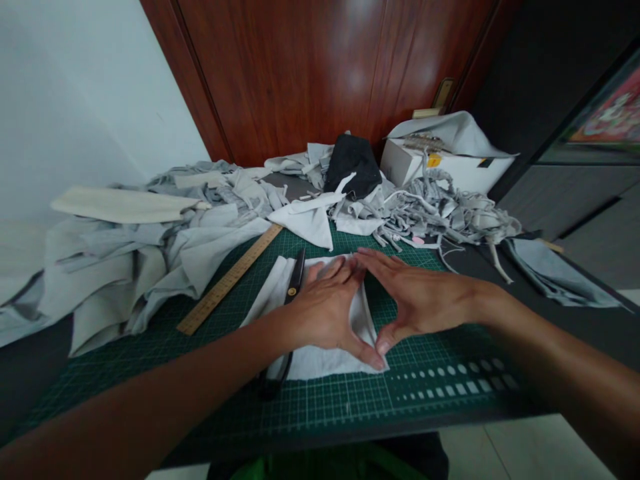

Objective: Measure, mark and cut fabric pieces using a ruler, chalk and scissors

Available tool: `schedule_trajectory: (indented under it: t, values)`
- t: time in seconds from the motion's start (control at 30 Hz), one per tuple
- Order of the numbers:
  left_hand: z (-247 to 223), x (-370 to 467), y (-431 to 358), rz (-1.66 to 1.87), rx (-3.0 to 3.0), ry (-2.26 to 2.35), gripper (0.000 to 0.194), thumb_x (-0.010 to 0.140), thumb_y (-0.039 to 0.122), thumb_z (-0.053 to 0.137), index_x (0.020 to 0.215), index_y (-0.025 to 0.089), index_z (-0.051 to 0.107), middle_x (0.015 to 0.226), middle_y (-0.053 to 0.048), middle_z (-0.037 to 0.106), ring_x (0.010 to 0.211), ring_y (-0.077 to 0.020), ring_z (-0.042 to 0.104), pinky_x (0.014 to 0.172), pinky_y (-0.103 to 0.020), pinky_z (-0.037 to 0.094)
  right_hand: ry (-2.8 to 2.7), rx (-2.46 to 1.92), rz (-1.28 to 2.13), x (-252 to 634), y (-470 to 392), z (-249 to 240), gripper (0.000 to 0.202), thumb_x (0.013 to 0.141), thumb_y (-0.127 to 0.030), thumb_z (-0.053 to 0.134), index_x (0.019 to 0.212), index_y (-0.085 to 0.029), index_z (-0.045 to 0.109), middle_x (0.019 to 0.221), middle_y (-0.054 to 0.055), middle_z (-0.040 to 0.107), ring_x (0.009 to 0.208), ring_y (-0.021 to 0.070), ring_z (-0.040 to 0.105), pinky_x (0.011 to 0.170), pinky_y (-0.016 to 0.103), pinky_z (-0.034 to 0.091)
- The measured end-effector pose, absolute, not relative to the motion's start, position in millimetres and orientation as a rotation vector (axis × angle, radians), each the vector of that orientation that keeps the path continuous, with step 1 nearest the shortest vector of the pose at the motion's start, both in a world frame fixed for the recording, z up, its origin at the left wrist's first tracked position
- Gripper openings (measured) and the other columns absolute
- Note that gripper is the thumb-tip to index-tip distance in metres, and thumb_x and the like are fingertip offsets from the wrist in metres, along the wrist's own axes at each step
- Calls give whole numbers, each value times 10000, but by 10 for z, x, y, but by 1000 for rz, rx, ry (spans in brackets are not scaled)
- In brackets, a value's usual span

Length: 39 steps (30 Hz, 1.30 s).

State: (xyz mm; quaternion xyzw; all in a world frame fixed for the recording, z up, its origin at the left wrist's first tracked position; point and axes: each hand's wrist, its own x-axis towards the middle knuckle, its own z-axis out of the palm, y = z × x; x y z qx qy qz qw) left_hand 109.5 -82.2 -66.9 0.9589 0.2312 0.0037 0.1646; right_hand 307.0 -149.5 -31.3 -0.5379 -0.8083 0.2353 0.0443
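A piece of pale grey-white fabric [325,362] lies flat on the green cutting mat [430,360]. My left hand [327,310] rests on it, palm down, with thumb and fingers spread apart. At the fabric's right edge is my right hand [417,297], its thumb stretched away from the fingers. The two thumbs meet near the lower right corner, and the fingertips of both hands come together near the upper right corner. Black scissors [296,280] lie along the left part of the fabric, partly hidden by my left wrist.
A wooden ruler [233,277] lies slanted on the mat. Heaped grey cloth [170,247] fills the left side. Behind are a black cloth [353,167], a tangle of grey strips [440,207] and a white box [455,163]. Folded grey fabric [555,270] lies at right.
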Motion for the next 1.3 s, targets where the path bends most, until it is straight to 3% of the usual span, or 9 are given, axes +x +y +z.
schedule_trajectory:
  t: [0.1, 0.23, 0.37, 0.5, 0.6, 0.7, 0.9, 1.17, 1.3]
  values:
    - [-729, 1134, -748, -34, 2777, 650, 1504, 506, 780, 848, 1682, 160, 145, 1764, -217, 95, 1603, -511, 80, 1255, -722, 67, -2356, -1334, 591, 2904, -1606, -395, 1458, 656, -745, 862, 1696, -113, 59, 1761, 272, 45, 1636, 395, 19, 1292, 618, 174]
    - [-864, 1123, -709, 18, 2802, 640, 1334, 612, 712, 838, 1674, 176, 233, 1754, -174, 193, 1612, -485, 69, 1300, -622, 49, -2241, -924, 391, 2561, -1660, -620, 1320, 757, -693, 833, 1684, -226, 18, 1755, 234, 146, 1636, 338, 133, 1298, 587, 170]
    - [-968, 1082, -679, 98, 2803, 626, 1165, 754, 610, 781, 1682, 191, 213, 1744, -150, 239, 1624, -432, 99, 1310, -574, 73, -2166, -977, 274, 2327, -1613, -850, 1213, 893, -711, 684, 1674, -156, -59, 1738, 296, 128, 1642, 352, 65, 1296, 639, 106]
    - [-946, 1102, -673, 11, 2770, 654, 1097, 775, 538, 780, 1670, 182, 255, 1714, -167, 315, 1612, -446, 149, 1289, -593, 161, -2208, -1210, 247, 2342, -1599, -983, 1143, 996, -674, 539, 1660, -84, -180, 1734, 337, 61, 1631, 388, -62, 1274, 710, 53]
    - [-858, 1131, -698, -100, 2800, 692, 1125, 783, 578, 743, 1665, 97, 237, 1741, -231, 197, 1606, -482, 121, 1278, -650, 98, -2280, -1339, 308, 2472, -1623, -992, 1242, 956, -756, 526, 1648, -27, -203, 1729, 352, -12, 1619, 384, -111, 1287, 678, 107]
    - [-745, 1123, -686, -244, 2820, 646, 1290, 710, 654, 757, 1678, 73, 133, 1745, -272, 81, 1605, -495, 100, 1264, -695, 64, -2352, -1421, 340, 2600, -1647, -975, 1382, 855, -880, 518, 1642, -13, -214, 1722, 341, -70, 1609, 388, -132, 1288, 672, 98]
    - [-542, 995, -545, -368, 2842, 550, 1532, 562, 723, 829, 1667, 15, 36, 1729, -291, -51, 1635, -400, 17, 1301, -570, 104, -2421, -1591, 314, 2662, -1642, -969, 1540, 709, -991, 516, 1640, 12, -191, 1703, 346, -84, 1603, 423, -86, 1289, 663, 43]
    - [-573, 1031, -642, -392, 2817, 653, 1656, 506, 900, 727, 1659, 3, -53, 1716, -266, -157, 1617, -426, -133, 1275, -662, -20, -2413, -1807, 684, 2915, -1673, -671, 1610, 670, -948, 651, 1622, -18, -256, 1704, 318, -165, 1582, 424, -184, 1273, 671, -39]
    - [-695, 1151, -706, -265, 2847, 646, 1659, 505, 873, 738, 1653, 11, -92, 1719, -291, -150, 1609, -463, -135, 1243, -731, -31, -2259, -1623, 539, 2927, -1737, -564, 1576, 687, -924, 669, 1642, -81, -260, 1710, 279, -248, 1576, 389, -248, 1275, 662, -25]
